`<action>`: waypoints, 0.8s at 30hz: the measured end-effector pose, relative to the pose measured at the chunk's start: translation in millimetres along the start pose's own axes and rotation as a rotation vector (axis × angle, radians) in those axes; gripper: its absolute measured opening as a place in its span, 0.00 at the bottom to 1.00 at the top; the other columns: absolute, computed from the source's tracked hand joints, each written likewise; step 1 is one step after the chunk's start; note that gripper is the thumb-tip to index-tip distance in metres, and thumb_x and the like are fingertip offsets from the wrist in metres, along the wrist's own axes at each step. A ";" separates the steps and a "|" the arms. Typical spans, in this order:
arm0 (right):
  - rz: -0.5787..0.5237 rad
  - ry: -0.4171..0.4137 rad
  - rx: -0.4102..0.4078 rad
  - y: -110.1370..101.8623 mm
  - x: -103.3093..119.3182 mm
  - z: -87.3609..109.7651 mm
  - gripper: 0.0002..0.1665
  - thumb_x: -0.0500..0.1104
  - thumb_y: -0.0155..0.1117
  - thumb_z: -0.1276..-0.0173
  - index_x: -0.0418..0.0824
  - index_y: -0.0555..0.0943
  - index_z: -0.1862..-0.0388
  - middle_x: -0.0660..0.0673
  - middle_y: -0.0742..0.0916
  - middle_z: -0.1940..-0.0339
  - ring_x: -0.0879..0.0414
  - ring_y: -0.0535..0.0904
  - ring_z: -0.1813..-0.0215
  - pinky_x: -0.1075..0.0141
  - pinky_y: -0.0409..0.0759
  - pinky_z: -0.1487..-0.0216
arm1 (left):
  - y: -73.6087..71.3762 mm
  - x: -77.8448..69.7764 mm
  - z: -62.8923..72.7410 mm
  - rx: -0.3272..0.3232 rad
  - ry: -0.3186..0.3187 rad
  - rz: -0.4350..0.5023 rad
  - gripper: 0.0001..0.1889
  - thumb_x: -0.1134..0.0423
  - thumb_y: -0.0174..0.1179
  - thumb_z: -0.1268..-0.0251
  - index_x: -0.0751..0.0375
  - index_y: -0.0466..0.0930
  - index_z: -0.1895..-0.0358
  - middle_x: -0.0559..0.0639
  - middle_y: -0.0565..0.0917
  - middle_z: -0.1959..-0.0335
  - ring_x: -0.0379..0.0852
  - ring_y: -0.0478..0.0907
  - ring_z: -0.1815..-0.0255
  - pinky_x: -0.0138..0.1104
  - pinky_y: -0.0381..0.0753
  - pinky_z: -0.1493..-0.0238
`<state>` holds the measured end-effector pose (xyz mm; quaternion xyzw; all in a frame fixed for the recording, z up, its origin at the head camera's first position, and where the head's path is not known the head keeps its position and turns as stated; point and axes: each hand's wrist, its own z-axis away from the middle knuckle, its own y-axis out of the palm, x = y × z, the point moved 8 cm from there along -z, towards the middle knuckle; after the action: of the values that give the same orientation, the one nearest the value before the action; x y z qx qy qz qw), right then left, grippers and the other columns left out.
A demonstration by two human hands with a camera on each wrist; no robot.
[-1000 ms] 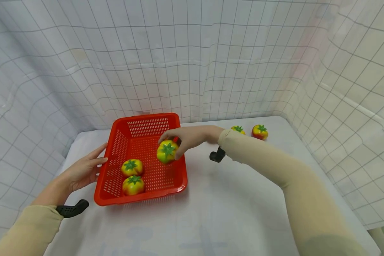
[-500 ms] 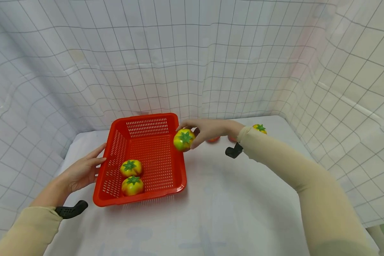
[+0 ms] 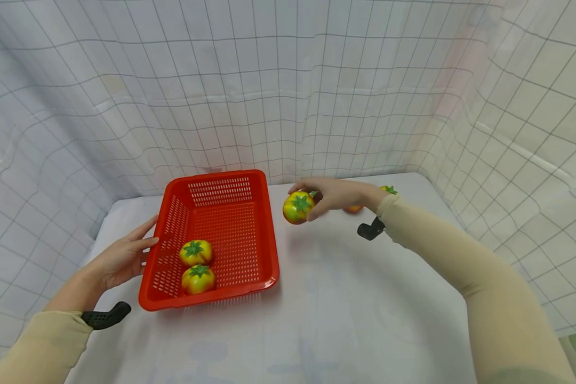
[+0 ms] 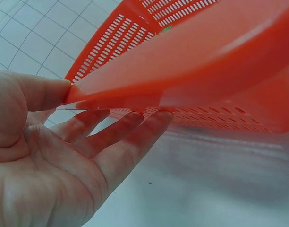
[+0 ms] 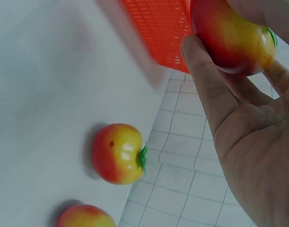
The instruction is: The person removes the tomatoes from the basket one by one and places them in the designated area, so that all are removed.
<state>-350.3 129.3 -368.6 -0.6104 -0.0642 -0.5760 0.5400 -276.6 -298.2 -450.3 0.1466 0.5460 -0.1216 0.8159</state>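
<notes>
My right hand (image 3: 333,194) holds a yellow-and-red toy tomato (image 3: 298,207) with a green leafy top. It is just right of the red plastic basket (image 3: 272,242), over the white tabletop. In the right wrist view, thumb and fingers curl round this tomato (image 5: 234,40). My left hand (image 3: 125,258) grips the basket's left rim. In the left wrist view its thumb lies on the rim (image 4: 191,78) and its fingertips reach underneath against the slotted wall. Inside the basket, at the near left, sit two tomatoes, one (image 3: 196,253) behind the other (image 3: 199,279).
Behind the right hand and wrist, more tomatoes lie on the table, partly hidden: one (image 3: 353,208) beyond the hand, another (image 3: 389,189) farther right. The right wrist view shows two tomatoes (image 5: 117,153) on the tabletop. White grid-patterned curtains (image 3: 288,106) hang behind and beside the table (image 3: 345,298).
My right hand has carried its tomato rightward, from over the basket's right side to outside its rim. The left hand stays on the rim; the basket and its two tomatoes hardly shift.
</notes>
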 end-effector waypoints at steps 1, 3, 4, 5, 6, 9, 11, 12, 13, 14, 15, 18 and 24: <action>-0.005 0.002 -0.002 -0.5 -2.5 0.8 0.37 0.46 0.75 0.37 0.63 0.71 0.31 0.52 0.77 0.37 0.50 0.74 0.38 0.55 0.80 0.43 | -0.1 0.2 0.1 0.000 -0.001 0.003 0.39 0.56 0.45 0.15 0.34 0.29 0.17 0.36 0.77 0.39 0.45 0.83 0.46 0.47 0.85 0.47; -0.017 0.002 -0.006 -1.0 -7.2 2.3 0.38 0.45 0.75 0.37 0.61 0.71 0.31 0.51 0.77 0.37 0.49 0.75 0.38 0.55 0.80 0.42 | -0.2 0.6 0.3 0.001 -0.001 0.002 0.39 0.56 0.45 0.15 0.34 0.28 0.17 0.36 0.76 0.39 0.45 0.83 0.46 0.47 0.85 0.47; -0.030 0.002 -0.004 -0.8 -9.7 3.0 0.37 0.44 0.75 0.37 0.60 0.71 0.30 0.50 0.77 0.37 0.48 0.75 0.39 0.55 0.80 0.42 | -0.1 0.6 0.4 0.002 0.000 0.001 0.39 0.56 0.45 0.15 0.34 0.28 0.17 0.36 0.76 0.39 0.45 0.83 0.45 0.47 0.84 0.47; -0.042 0.006 -0.003 -0.4 -12.3 3.6 0.38 0.44 0.75 0.37 0.59 0.71 0.30 0.50 0.77 0.37 0.48 0.75 0.39 0.55 0.80 0.42 | 0.1 0.7 0.4 0.003 0.000 0.001 0.39 0.56 0.45 0.15 0.34 0.28 0.17 0.36 0.76 0.39 0.45 0.83 0.45 0.47 0.84 0.47; -0.058 0.009 -0.002 0.1 -14.7 4.3 0.38 0.43 0.75 0.37 0.57 0.71 0.30 0.49 0.77 0.37 0.47 0.75 0.39 0.55 0.80 0.42 | 0.2 0.8 0.4 0.004 0.001 0.002 0.39 0.56 0.45 0.15 0.34 0.28 0.17 0.36 0.76 0.39 0.45 0.82 0.45 0.47 0.84 0.47; -0.100 0.024 0.001 2.7 -21.8 7.2 0.38 0.41 0.74 0.37 0.54 0.70 0.30 0.48 0.77 0.37 0.45 0.75 0.39 0.55 0.81 0.42 | 0.3 1.2 0.2 0.001 0.000 0.007 0.38 0.56 0.45 0.15 0.34 0.29 0.17 0.36 0.76 0.39 0.45 0.83 0.45 0.47 0.84 0.47; -0.115 0.032 0.000 4.4 -26.0 9.9 0.38 0.41 0.74 0.37 0.54 0.70 0.30 0.48 0.77 0.37 0.45 0.75 0.38 0.55 0.81 0.42 | 0.7 1.2 0.4 0.002 0.000 0.010 0.38 0.56 0.45 0.15 0.34 0.29 0.17 0.36 0.76 0.39 0.45 0.83 0.45 0.47 0.84 0.47; -0.119 0.037 0.001 5.3 -28.1 11.5 0.37 0.41 0.73 0.37 0.54 0.71 0.30 0.48 0.77 0.37 0.45 0.75 0.38 0.55 0.81 0.42 | 0.9 1.2 0.4 0.001 0.000 0.011 0.38 0.56 0.45 0.15 0.34 0.29 0.17 0.36 0.76 0.39 0.45 0.83 0.45 0.47 0.84 0.47; -0.119 0.045 0.000 6.2 -30.3 13.1 0.37 0.41 0.73 0.37 0.54 0.71 0.30 0.48 0.77 0.37 0.45 0.75 0.38 0.54 0.81 0.42 | 0.8 1.2 0.4 0.001 -0.001 0.011 0.38 0.56 0.45 0.15 0.34 0.29 0.17 0.36 0.76 0.39 0.45 0.83 0.45 0.47 0.84 0.47; -0.113 0.057 -0.004 6.8 -33.2 14.7 0.37 0.41 0.73 0.37 0.56 0.71 0.30 0.49 0.77 0.37 0.46 0.74 0.38 0.54 0.80 0.42 | 0.9 0.9 0.8 0.003 0.001 0.012 0.38 0.56 0.45 0.15 0.34 0.29 0.17 0.36 0.76 0.39 0.45 0.83 0.45 0.47 0.84 0.47; -0.104 0.067 -0.008 7.2 -35.8 16.5 0.37 0.42 0.74 0.37 0.57 0.71 0.30 0.50 0.77 0.37 0.47 0.73 0.37 0.54 0.80 0.41 | 1.1 0.8 0.9 0.003 0.000 0.009 0.38 0.56 0.45 0.15 0.34 0.29 0.17 0.37 0.76 0.39 0.45 0.83 0.45 0.47 0.84 0.47; -0.107 0.090 -0.009 10.0 -44.9 20.3 0.38 0.43 0.74 0.36 0.60 0.71 0.30 0.50 0.76 0.36 0.47 0.72 0.36 0.53 0.78 0.40 | 1.1 0.6 1.2 0.002 -0.001 0.007 0.39 0.56 0.45 0.15 0.34 0.28 0.17 0.36 0.76 0.39 0.45 0.83 0.45 0.48 0.84 0.47; -0.106 0.132 -0.020 16.5 -64.3 25.1 0.38 0.46 0.75 0.37 0.63 0.71 0.30 0.53 0.74 0.32 0.49 0.70 0.34 0.52 0.73 0.35 | 2.1 -1.5 2.0 0.013 0.009 0.009 0.38 0.56 0.44 0.15 0.35 0.28 0.17 0.35 0.75 0.39 0.44 0.82 0.45 0.47 0.84 0.47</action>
<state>-344.0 176.0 -421.7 -0.5722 -0.0550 -0.6433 0.5057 -274.7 -296.9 -447.9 0.1550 0.5482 -0.1209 0.8129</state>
